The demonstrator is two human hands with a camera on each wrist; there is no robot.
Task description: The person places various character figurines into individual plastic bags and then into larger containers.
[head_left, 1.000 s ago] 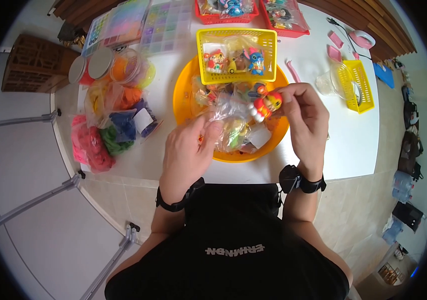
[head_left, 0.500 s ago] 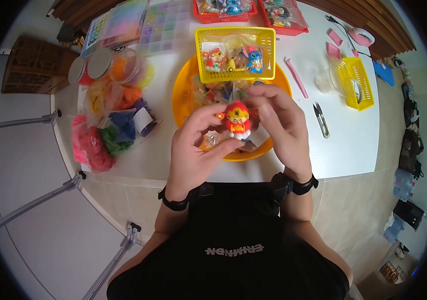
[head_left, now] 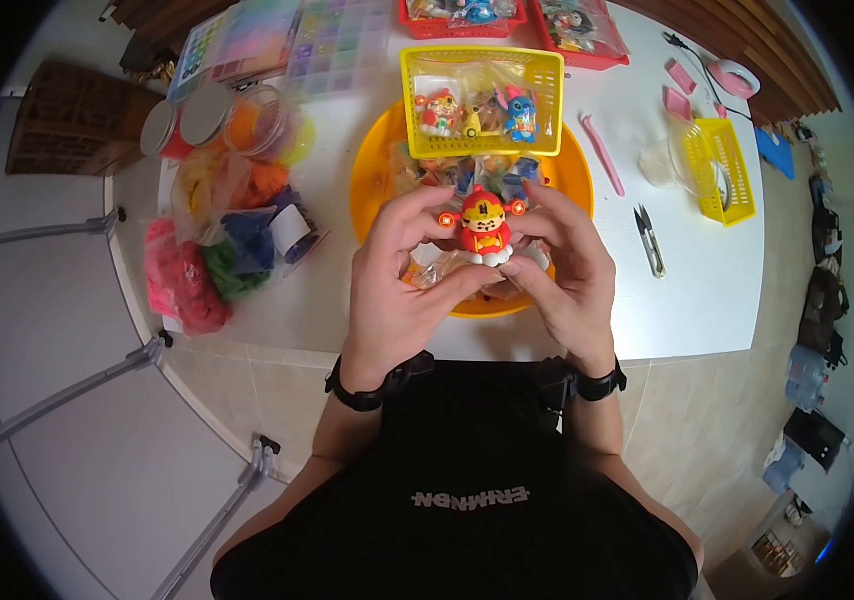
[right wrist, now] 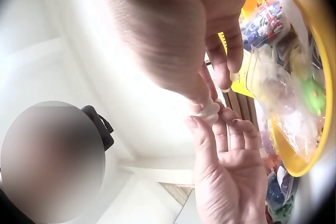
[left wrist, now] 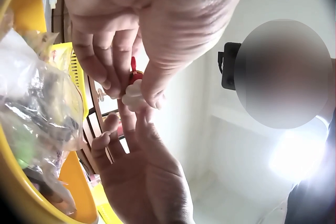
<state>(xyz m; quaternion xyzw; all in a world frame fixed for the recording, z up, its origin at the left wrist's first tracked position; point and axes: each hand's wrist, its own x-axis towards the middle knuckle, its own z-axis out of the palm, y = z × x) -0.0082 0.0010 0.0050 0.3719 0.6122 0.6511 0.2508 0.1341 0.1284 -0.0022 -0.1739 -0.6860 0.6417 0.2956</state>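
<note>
A small red and yellow figurine with a white base (head_left: 487,232) is held upright between both hands, above the round orange basin (head_left: 371,185). The left hand (head_left: 392,275) pinches it from the left, its thumb at the base. From the right, the right hand (head_left: 569,270) pinches it, thumb also at the base. In the left wrist view the white base (left wrist: 134,97) shows between the fingertips of both hands; in the right wrist view the base (right wrist: 209,109) is partly covered by a thumb. Clear bags (left wrist: 39,103) lie in the basin.
A yellow basket (head_left: 482,150) with bagged figurines sits on the basin's far side. To the right lie a pink tool (head_left: 602,155), snips (head_left: 650,242) and another yellow basket (head_left: 730,212). Bags of coloured material (head_left: 187,280) and jars (head_left: 209,115) are at the left.
The figurine has moved from the right hand's side to between both hands and now stands upright, facing the head camera. The left hand has let go of the clear bag.
</note>
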